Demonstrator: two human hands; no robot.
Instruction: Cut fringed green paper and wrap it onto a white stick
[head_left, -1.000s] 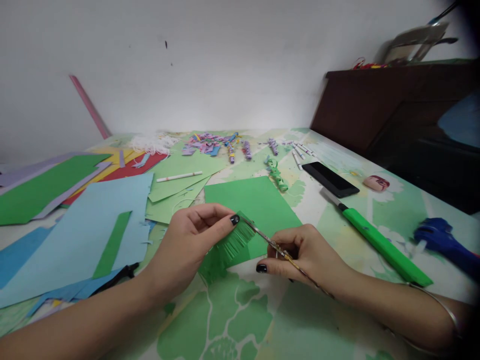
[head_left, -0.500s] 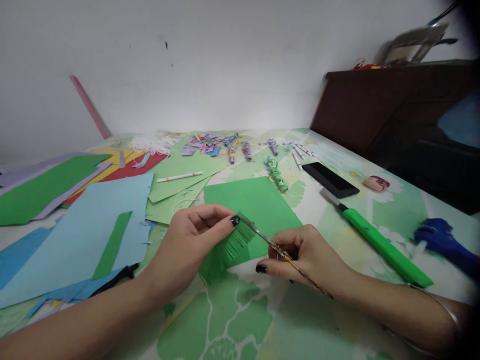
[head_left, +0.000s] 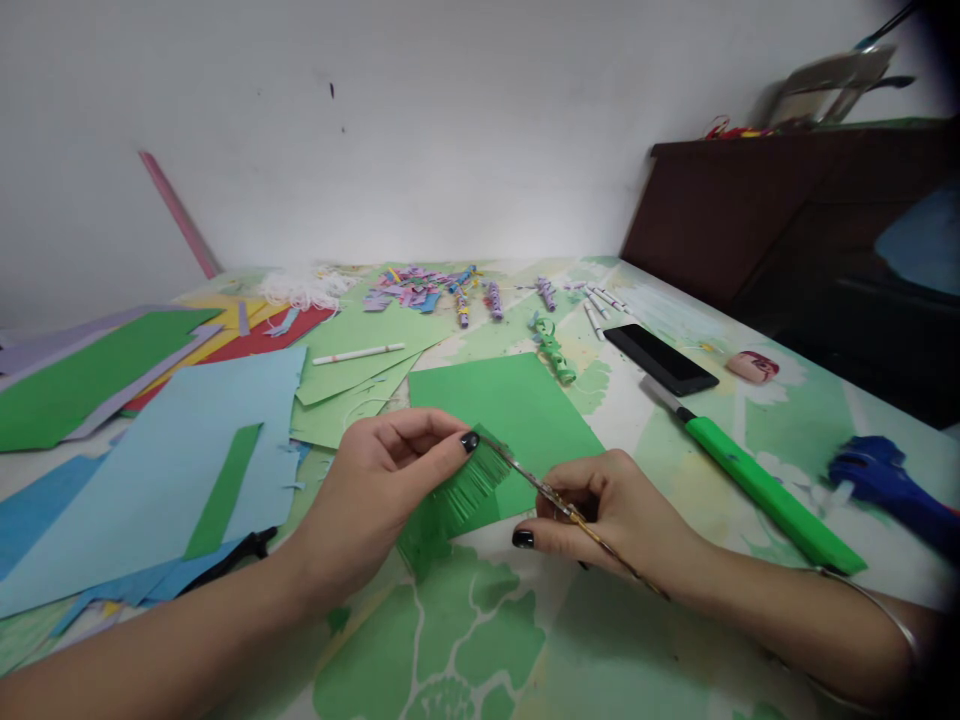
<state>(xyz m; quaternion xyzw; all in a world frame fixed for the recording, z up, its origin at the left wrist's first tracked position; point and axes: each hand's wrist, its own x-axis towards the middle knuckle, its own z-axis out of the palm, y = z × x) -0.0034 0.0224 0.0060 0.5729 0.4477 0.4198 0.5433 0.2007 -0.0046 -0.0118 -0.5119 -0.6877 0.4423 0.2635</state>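
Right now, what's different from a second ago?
Nothing has clearly moved; nothing was picked up or let go. The left fingers still pinch the fringed green paper, and the right fingers still hold the scissors. The phone stayed put too.

Scissors [head_left: 553,494] bridge the gap between hands [head_left: 390,475] [head_left: 615,510]; near tablecloth [head_left: 480,635] lies open.

Strip [head_left: 224,492] on sheet [head_left: 240,395] left of left grip [head_left: 405,470], phone [head_left: 660,358] behind knife [head_left: 772,490] at right, scraps [head_left: 409,288] at back

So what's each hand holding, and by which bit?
Left hand: fringed green paper, pinched near its top. Right hand: what looks like scissors, by the handle part; exact finger placement hidden.
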